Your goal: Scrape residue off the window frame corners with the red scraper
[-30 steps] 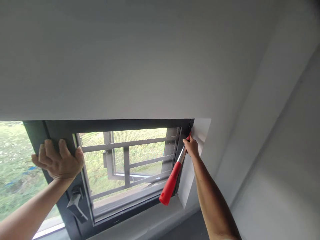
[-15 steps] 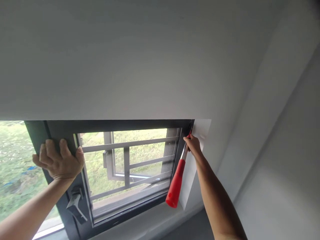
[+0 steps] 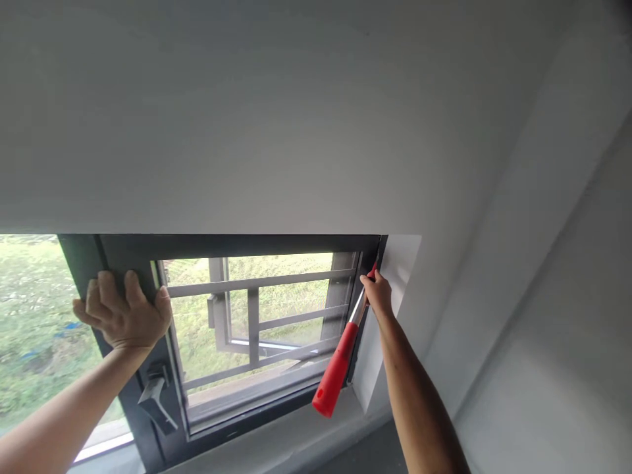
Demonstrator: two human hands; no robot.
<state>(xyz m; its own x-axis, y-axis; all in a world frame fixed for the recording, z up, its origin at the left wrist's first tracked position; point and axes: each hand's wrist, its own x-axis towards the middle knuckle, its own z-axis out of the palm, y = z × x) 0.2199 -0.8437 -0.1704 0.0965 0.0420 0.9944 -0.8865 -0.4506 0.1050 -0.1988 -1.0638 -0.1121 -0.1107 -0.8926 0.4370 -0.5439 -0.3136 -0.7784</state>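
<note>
My left hand (image 3: 127, 315) presses flat on the dark window frame (image 3: 261, 245), its fingers spread over the upright above the silver window handle (image 3: 158, 398). Closed around a long tool with a red handle (image 3: 336, 372) and silver shaft is my right hand (image 3: 378, 293), at the frame's upper right corner. The tool slants, its wide red end hanging down to the left in front of the pane. Its upper red part shows just above my fingers, and its tip lies against the right edge of the frame, too small to make out.
Grey bars (image 3: 253, 326) cross the window opening, and beyond them an outward-swung sash (image 3: 222, 313) and greenery show. A pale wall (image 3: 276, 131) stretches above the frame. The white side reveal (image 3: 399, 263) and the sill (image 3: 276, 434) border it.
The tool's wide red end has swung left and slightly down, so the tool slants more. My right hand stays by the corner, a little lower. My left hand keeps its place on the frame.
</note>
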